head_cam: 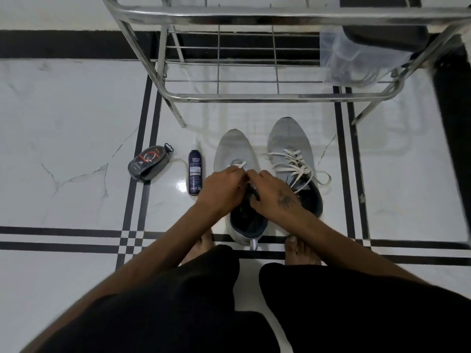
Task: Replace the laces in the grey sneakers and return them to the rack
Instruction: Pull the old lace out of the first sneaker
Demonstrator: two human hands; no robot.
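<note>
Both hands are meeting over the left sneaker [238, 174] on the floor — the left hand [223, 188] and right hand [271, 193] are pinching the white lace [239, 164] at its eyelets. The shoe's long axis is running straight away from the person toward the rack [254, 98], while the right sneaker [290, 151] is lying just beside the right hand — loosely laced

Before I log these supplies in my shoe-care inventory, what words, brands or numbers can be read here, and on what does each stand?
"SPORTS & SNEAKER CLEANER": white print on the dark blue spray can lying on the floor; I read it with some doubt.
The white label block below it on that can: too small to read.
The dark oval shoe-polish sponge pack with red markings: print too blurred to read.
The two grey mesh sneakers: no readable text.
</note>
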